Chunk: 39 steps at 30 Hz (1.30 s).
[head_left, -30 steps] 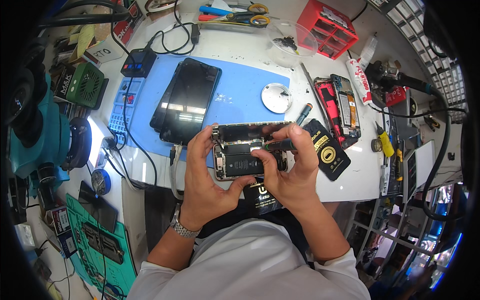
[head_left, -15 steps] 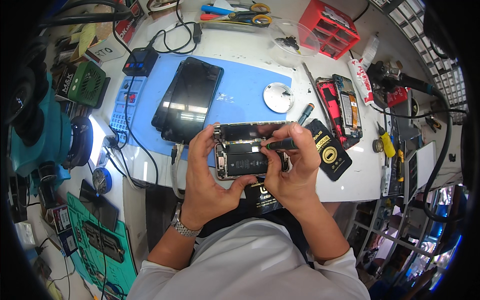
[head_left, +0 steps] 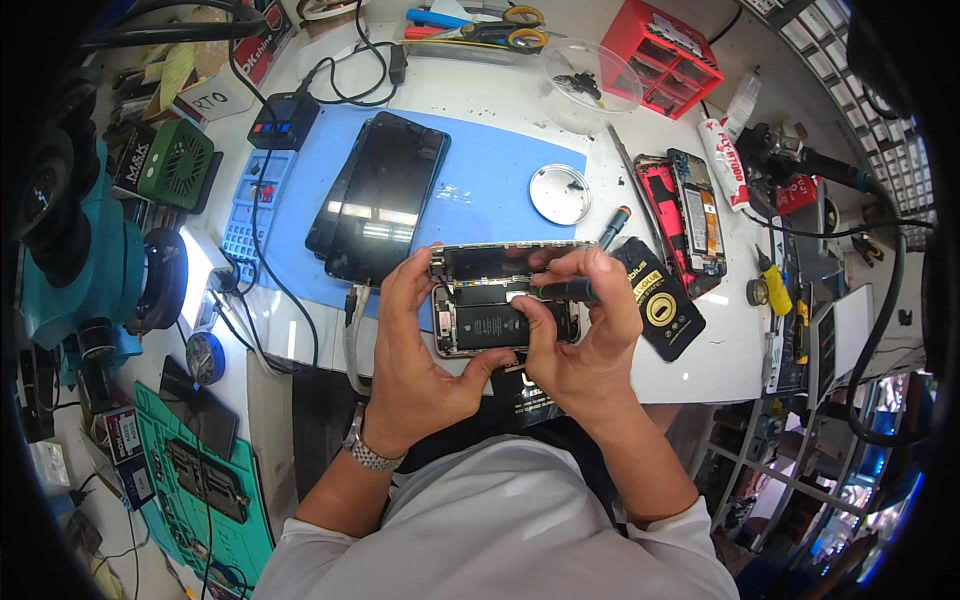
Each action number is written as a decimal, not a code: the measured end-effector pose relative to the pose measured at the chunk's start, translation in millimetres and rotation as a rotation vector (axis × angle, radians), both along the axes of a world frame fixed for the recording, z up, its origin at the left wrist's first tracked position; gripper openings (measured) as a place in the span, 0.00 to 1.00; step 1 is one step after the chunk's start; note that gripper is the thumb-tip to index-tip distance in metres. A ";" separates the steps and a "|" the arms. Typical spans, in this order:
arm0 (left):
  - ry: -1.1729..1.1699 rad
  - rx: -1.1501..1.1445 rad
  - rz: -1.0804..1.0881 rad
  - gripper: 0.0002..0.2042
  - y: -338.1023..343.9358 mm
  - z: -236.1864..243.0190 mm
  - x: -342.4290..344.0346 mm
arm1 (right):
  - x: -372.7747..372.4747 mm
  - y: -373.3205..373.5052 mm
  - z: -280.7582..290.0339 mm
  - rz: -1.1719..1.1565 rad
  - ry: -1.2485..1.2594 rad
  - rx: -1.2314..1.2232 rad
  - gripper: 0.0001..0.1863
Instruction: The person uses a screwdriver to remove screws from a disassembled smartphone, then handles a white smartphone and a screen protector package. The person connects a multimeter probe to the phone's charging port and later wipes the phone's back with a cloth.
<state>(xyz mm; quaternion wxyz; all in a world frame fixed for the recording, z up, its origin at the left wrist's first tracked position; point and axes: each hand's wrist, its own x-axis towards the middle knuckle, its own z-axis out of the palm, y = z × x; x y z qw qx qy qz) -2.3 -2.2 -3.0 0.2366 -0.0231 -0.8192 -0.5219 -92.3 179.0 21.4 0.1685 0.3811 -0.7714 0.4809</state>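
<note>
An opened phone (head_left: 480, 325), showing a dark battery and internal parts with its screen tilted up along the top, is held between my hands. My left hand (head_left: 420, 365) grips its left end, thumb at the lower edge. My right hand (head_left: 585, 355) pinches a dark green screwdriver (head_left: 565, 291) over the phone's inner parts, its thumb on the phone. The screwdriver's tip is too small to make out. Just beyond lie two stacked black devices (head_left: 380, 190) on a blue mat (head_left: 480, 165). A black printed card (head_left: 665, 310) lies beside my right hand, near another screwdriver (head_left: 615, 228).
A microscope (head_left: 70, 260) and green fan box (head_left: 175, 170) stand left, above a green mat (head_left: 160, 450). A red drawer unit (head_left: 660, 55), plastic tub (head_left: 585, 95), scissors (head_left: 520, 28), silver lid (head_left: 558, 195), disassembled phone (head_left: 680, 220) and cables lie around the bench.
Both hands and the opened phone have shifted very slightly to the right and up. My grip on the phone and the screwdriver stays much the same.
</note>
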 end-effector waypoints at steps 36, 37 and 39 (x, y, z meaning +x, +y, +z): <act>0.018 0.016 0.018 0.56 1.4 8.5 0.2 | -117.8 -6.4 39.4 -0.006 -0.579 0.049 0.40; 0.020 0.013 0.019 0.56 1.7 9.0 0.3 | -118.7 -5.6 38.2 0.002 -0.575 0.036 0.40; 0.025 0.009 0.018 0.56 2.2 9.3 -0.2 | -122.2 -3.3 34.4 0.013 -0.567 0.011 0.40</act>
